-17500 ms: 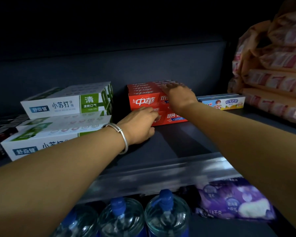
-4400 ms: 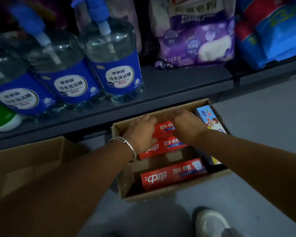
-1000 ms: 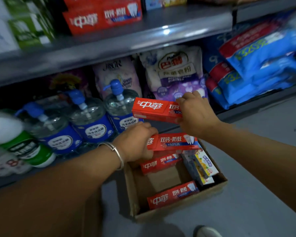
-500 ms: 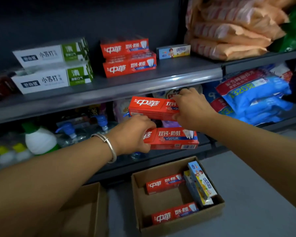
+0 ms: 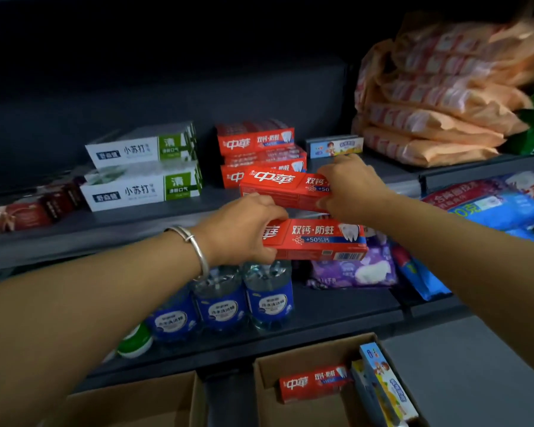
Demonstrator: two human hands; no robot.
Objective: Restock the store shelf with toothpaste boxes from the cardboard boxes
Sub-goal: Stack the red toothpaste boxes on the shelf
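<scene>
My right hand (image 5: 350,186) grips the right end of a red toothpaste box (image 5: 278,188), held level in front of the upper shelf (image 5: 111,224). Just below it, my left hand (image 5: 244,231) grips the left end of a second red toothpaste box (image 5: 318,240). On the shelf behind stands a stack of red toothpaste boxes (image 5: 258,140), partly hidden by the box I hold. On the floor, a cardboard box (image 5: 269,392) holds another red toothpaste box (image 5: 313,383) and upright blue and yellow boxes (image 5: 383,386).
White-green toothpaste boxes (image 5: 142,167) are stacked left of the red stack, a small blue box (image 5: 333,146) right of it. Orange packs (image 5: 438,94) are piled at the far right. Blue-labelled bottles (image 5: 247,300) and purple bags (image 5: 355,266) fill the lower shelf. A second cardboard box (image 5: 130,405) stands bottom left.
Both hands have risen with their red boxes from below the shelf edge to the height of the upper shelf. The view has tilted upward and closer to the shelf.
</scene>
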